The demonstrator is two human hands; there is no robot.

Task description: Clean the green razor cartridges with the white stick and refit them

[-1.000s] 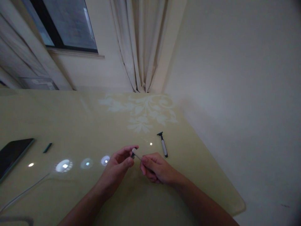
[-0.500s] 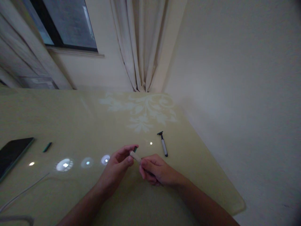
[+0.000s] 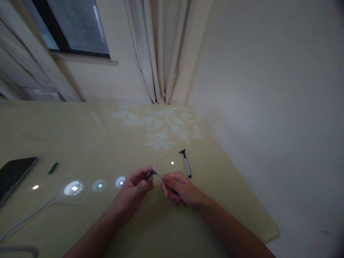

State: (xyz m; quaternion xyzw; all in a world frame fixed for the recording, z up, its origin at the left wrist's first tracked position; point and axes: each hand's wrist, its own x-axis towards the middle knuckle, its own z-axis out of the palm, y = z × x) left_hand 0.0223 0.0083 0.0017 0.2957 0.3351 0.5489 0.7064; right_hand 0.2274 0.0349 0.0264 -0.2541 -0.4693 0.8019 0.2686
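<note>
My left hand [image 3: 135, 188] pinches a small dark green piece [image 3: 150, 176] between thumb and fingers, near the middle of the table. Facing it, my right hand [image 3: 178, 188] is closed round a thin stick [image 3: 159, 175] with a pale tip. That tip touches or nearly touches the top end of the green piece; which one I cannot tell. Just beyond my right hand lies a razor [image 3: 186, 165] with a black head and a grey handle. A second small dark green piece [image 3: 53, 168] rests on the left part of the table.
A dark tablet-like slab [image 3: 16, 175] lies at the table's left edge, with a pale cable [image 3: 29, 219] nearer me. The glossy table [image 3: 94, 143] meets a wall on the right. Curtains [image 3: 161, 46] hang behind it.
The pale tip has turned and moved up to the end of the green piece, which now shows more between my left fingers. My right hand has shifted slightly.
</note>
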